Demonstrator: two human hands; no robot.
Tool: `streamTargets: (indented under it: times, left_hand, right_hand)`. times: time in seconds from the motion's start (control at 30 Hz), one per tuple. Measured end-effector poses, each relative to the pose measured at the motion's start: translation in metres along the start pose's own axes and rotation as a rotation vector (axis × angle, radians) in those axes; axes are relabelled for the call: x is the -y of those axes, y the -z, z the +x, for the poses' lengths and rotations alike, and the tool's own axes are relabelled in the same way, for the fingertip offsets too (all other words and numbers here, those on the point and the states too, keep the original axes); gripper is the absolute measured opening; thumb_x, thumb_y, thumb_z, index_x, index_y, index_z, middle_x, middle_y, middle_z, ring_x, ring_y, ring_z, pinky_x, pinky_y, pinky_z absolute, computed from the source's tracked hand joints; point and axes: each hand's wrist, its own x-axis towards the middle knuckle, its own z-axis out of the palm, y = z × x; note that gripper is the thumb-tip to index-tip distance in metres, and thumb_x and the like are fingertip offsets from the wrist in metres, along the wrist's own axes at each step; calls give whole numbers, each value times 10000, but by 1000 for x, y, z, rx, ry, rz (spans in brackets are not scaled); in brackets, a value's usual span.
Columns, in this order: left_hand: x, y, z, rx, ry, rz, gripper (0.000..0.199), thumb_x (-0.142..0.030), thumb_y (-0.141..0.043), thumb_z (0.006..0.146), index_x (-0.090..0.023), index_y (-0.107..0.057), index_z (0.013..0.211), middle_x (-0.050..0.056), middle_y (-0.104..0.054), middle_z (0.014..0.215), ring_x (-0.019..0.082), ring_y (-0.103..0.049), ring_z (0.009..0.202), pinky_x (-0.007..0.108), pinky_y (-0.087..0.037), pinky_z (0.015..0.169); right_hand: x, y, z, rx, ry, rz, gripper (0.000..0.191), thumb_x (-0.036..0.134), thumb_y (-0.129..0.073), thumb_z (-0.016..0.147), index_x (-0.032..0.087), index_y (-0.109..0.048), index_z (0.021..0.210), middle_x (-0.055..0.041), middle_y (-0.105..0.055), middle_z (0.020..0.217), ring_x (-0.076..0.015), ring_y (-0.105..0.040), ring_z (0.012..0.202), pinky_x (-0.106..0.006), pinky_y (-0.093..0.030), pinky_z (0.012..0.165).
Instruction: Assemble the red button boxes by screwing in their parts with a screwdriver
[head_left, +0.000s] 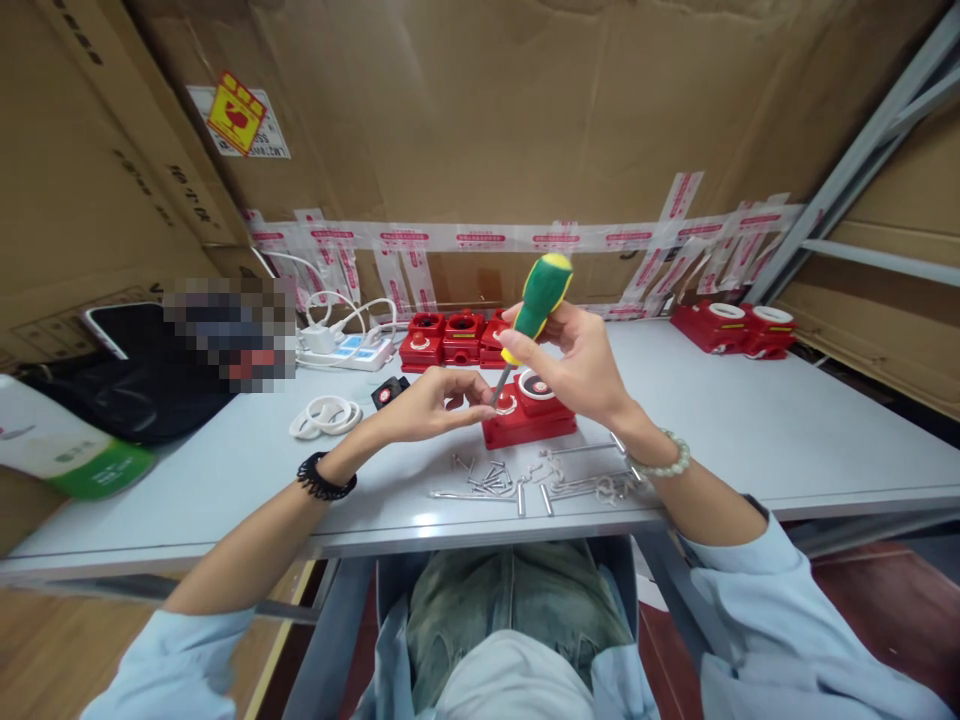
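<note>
My right hand (589, 368) is wrapped round the green and yellow handle of a screwdriver (543, 295). The shaft slants down to the left, its tip at the left end of a red housing (529, 430) with a white ring on top. My left hand (431, 408) is closed at that same end, thumb and fingertips drawn together around the screwdriver's tip. What they pinch there, if anything, is too small to make out. Several loose screws (493, 480) lie on the table in front of the housing, beside thin metal rods (480, 496) with crossbar ends.
More red housings (421, 346) stand in a row behind my hands, and red units with white rings (726, 330) sit at the back right. White rings (328, 416), a black part (388, 393) and a power strip (356, 352) are on the left. Cardboard (480, 120) walls the back.
</note>
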Motion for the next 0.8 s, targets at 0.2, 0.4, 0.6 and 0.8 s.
streamTargets:
  times: [0.2, 0.4, 0.6, 0.8]
  left_hand:
    - [0, -6, -5, 396, 93, -4, 176, -313, -745, 804, -143, -764, 845, 63, -766, 742, 144, -688, 637, 213, -519, 612]
    - [-1, -6, -5, 395, 121, 25, 218, -364, -736, 816, -147, -758, 825, 62, -763, 741, 151, -683, 638, 222, -512, 616]
    - [5, -4, -1, -71, -42, 274, 316, -461, -701, 821, -167, -656, 929, 71, -682, 932, 201, -622, 863, 329, -513, 783]
    - [25, -23, 3, -41, -30, 276, 790, -516, -743, 770, -236, -389, 1419, 158, -477, 1454, 322, -500, 1300, 489, -438, 1054]
  right_hand:
    - [-1, 4, 4, -140, 25, 93, 384, 470, -785, 729, 156, -664, 915, -20, -677, 808, -130, -619, 712, -304, -530, 684]
    - [0, 3, 2, -98, 25, -8, 391, 503, -754, 750, 164, -662, 921, -13, -667, 786, -135, -617, 692, -319, -543, 685]
    - [-5, 17, 7, -230, 116, -200, 279, 400, -706, 807, 190, -631, 976, -39, -670, 881, -170, -628, 748, -373, -552, 746]
    - [-21, 32, 15, -215, 72, -301, 130, 347, -607, 853, 233, -563, 898, -28, -599, 800, -183, -555, 696, -369, -501, 647]
